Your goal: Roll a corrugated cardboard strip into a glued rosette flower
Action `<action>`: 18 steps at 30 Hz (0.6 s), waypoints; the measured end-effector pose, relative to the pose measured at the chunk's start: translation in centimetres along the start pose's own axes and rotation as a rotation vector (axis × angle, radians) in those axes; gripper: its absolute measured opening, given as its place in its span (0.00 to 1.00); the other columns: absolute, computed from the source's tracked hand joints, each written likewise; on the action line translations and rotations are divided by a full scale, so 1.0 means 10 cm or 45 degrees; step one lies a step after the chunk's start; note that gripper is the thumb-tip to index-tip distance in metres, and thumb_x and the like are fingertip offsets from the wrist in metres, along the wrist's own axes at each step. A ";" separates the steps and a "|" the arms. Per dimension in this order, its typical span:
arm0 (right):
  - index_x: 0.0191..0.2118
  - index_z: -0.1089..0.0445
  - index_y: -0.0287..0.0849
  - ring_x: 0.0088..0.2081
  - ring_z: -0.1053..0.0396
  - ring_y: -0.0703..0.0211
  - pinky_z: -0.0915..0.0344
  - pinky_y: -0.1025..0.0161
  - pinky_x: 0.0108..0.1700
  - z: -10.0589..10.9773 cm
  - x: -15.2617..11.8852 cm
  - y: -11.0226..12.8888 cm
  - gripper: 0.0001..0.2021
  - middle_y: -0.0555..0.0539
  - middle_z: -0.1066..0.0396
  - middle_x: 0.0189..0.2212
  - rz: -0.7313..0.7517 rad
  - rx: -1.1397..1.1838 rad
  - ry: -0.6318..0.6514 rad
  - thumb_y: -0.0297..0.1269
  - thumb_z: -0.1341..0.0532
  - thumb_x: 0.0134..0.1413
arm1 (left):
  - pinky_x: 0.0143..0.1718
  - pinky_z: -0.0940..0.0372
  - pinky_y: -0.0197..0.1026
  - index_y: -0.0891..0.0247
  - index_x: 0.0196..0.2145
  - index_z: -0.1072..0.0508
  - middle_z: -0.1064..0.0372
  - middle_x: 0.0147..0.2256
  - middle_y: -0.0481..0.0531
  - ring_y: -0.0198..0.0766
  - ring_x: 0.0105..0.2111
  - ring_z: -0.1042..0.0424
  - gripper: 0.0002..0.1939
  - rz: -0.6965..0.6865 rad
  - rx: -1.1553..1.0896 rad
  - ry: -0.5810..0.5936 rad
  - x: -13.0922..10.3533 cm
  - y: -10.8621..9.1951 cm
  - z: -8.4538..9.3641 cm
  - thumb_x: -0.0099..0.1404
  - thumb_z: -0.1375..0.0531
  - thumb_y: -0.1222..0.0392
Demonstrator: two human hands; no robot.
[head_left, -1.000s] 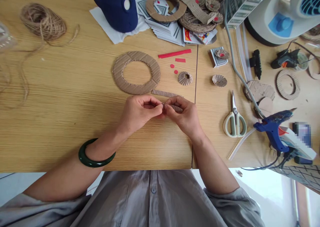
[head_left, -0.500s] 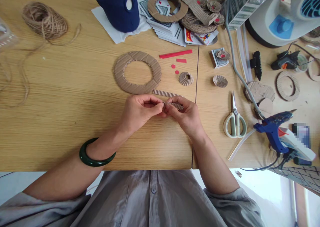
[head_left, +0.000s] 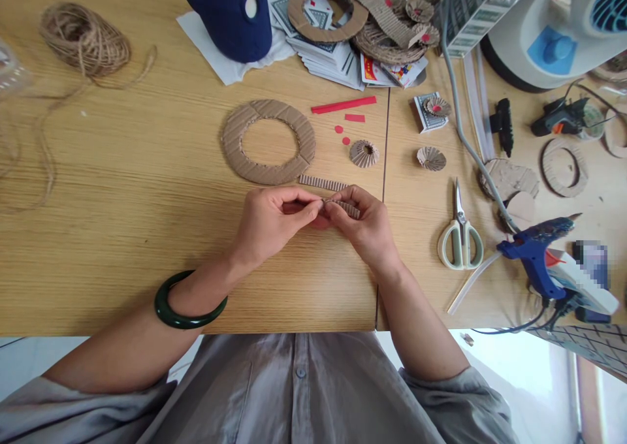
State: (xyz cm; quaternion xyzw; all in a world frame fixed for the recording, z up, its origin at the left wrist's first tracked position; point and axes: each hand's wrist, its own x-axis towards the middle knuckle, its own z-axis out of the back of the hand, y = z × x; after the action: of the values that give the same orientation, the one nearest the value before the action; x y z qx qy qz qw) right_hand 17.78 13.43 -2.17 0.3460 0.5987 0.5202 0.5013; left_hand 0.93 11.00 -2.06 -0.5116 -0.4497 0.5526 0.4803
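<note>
Both hands meet fingertip to fingertip over the table, pinching a narrow corrugated cardboard strip (head_left: 349,209). My left hand (head_left: 277,219) is closed on the strip's left end, which the fingers mostly hide. The fingers of my right hand (head_left: 360,222) press the strip beside it, and part of its ribbed length shows behind the thumb. A second corrugated strip (head_left: 321,182) lies flat just beyond the fingers. Past it rests a cardboard ring (head_left: 234,143). Two pleated cardboard rosettes (head_left: 364,153) sit to the right, with small red paper dots (head_left: 339,129) and red strips (head_left: 343,105) nearby.
To the right lie scissors (head_left: 459,235), a blue glue gun (head_left: 533,248) and a grey cable (head_left: 458,117). At the back stand a navy cap-like object (head_left: 230,19), stacked playing cards (head_left: 333,62) and a white fan (head_left: 519,32). Twine (head_left: 88,39) sits back left.
Both hands stay nearly in place, still pinching the strip. The fingers have shifted only very slightly, and the view has moved a little.
</note>
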 end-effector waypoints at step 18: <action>0.32 0.33 0.45 0.29 0.26 0.63 0.23 0.64 0.30 -0.02 -0.03 0.03 0.20 0.53 0.28 0.27 -0.144 0.213 0.042 0.52 0.27 0.47 | 0.38 0.23 0.38 0.58 0.34 0.16 0.17 0.33 0.49 0.39 0.32 0.18 0.03 0.017 0.044 0.019 -0.01 -0.02 0.01 0.62 0.31 0.59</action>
State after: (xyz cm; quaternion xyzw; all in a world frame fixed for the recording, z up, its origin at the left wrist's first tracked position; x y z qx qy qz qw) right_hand 17.65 13.17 -1.82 0.3435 0.6668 0.4450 0.4893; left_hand 0.83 10.90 -1.81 -0.5102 -0.4331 0.5597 0.4887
